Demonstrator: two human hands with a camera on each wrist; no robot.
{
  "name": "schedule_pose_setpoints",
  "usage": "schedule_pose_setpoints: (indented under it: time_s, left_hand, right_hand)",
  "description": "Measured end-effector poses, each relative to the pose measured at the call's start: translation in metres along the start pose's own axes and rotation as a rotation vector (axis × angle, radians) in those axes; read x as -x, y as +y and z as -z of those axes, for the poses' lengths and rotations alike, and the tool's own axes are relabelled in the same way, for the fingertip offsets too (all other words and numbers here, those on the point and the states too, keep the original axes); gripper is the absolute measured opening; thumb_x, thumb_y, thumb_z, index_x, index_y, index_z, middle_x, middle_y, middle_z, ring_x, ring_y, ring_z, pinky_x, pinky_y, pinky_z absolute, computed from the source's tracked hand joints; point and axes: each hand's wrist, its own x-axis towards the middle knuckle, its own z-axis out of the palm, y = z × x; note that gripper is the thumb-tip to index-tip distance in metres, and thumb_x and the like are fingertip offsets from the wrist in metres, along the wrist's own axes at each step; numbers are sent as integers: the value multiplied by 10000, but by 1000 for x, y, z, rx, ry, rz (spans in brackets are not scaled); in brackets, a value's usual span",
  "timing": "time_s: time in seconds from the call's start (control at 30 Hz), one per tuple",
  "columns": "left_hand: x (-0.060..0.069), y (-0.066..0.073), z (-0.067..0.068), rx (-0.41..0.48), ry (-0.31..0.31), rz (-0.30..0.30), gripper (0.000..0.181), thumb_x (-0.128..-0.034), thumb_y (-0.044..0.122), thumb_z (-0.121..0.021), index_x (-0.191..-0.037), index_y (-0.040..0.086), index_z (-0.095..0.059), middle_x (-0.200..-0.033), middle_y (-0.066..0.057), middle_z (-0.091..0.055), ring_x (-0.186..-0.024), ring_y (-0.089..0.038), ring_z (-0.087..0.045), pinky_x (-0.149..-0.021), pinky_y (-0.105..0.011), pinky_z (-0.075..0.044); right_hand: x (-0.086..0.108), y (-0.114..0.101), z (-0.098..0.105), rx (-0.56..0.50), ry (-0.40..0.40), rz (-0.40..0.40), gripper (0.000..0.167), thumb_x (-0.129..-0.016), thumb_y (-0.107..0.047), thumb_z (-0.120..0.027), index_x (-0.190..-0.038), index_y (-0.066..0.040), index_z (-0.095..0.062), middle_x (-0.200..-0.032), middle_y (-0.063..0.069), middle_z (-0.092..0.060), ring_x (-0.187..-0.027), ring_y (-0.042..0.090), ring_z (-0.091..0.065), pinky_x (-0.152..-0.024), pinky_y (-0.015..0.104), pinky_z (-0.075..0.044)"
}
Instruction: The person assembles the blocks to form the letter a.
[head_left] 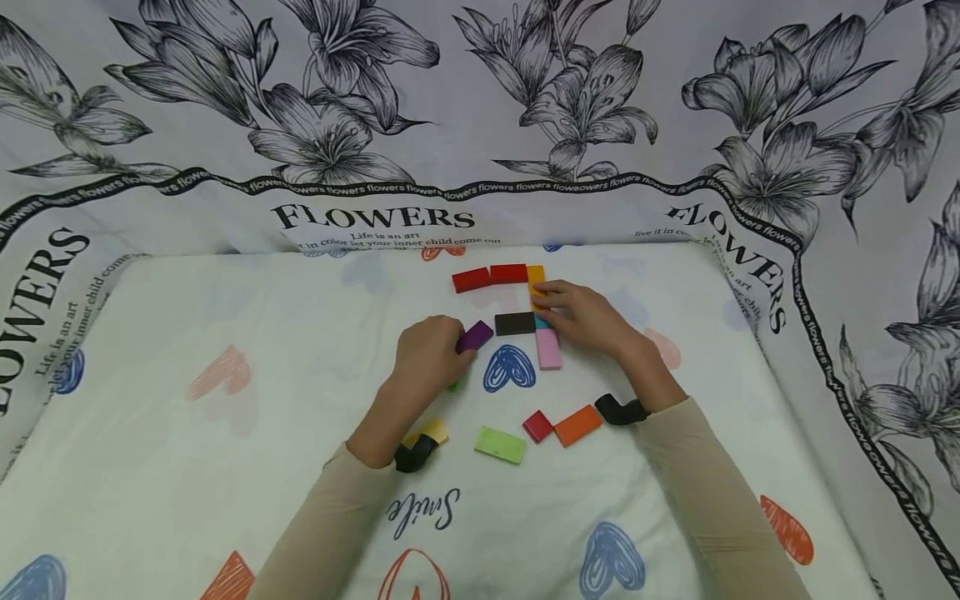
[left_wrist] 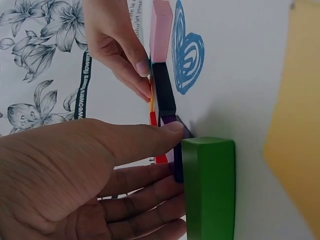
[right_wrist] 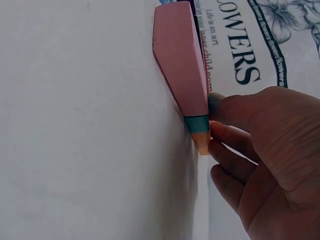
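Note:
My left hand (head_left: 429, 354) pinches a purple block (head_left: 476, 336) between thumb and fingers. Its end lies close to a black block (head_left: 514, 324). A green block (left_wrist: 209, 190) stands beside the fingers in the left wrist view, mostly hidden from the head view. Fingertips of my right hand (head_left: 581, 315) touch a yellow block (head_left: 536, 274) and lie by a teal block (head_left: 542, 323); their grip is partly hidden. Below the teal block, a pink block (head_left: 548, 349) continues the column. Two red blocks, one on the left (head_left: 472, 280) and one on the right (head_left: 508, 273), extend leftward from the yellow block's top.
Nearer on the white patterned cloth (head_left: 285, 450) lie a light green block (head_left: 499, 445), a small red block (head_left: 537, 427) and an orange block (head_left: 578, 426). A yellow piece (head_left: 437, 431) sits under the left wrist. Black wrist devices, left (head_left: 415, 455) and right (head_left: 619, 409), are visible.

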Motion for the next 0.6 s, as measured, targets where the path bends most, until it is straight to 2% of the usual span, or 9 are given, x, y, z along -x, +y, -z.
schedule_pose_setpoints:
  time_s: [0.27,0.6]
  left_hand:
    - [-2,-3,-4,4,25,-32,270,-942,246,-798,-1117,41,-784,-973,-107,-759,-817,-241,-635,-766,-361,-571]
    - [-4,-8,-3,7,38,-56,288,-944,241,-790,-1175,68,-793,-1014,-108,-770,-868,-244,-672,-763,-377,-587]
  right_hand:
    - [0,-1,-2,35,-2,-14,417,-1060,-233,-654,-1455,-102,-636,-1606,99,-549,-1535,354,-462,-1251,543,-404]
    - [0,-1,-1,42,3,-18,423,-1058,-236,-659,-1461,-113,-631,-1605,88,-549,-1528,345,-473,-1245,535,-415]
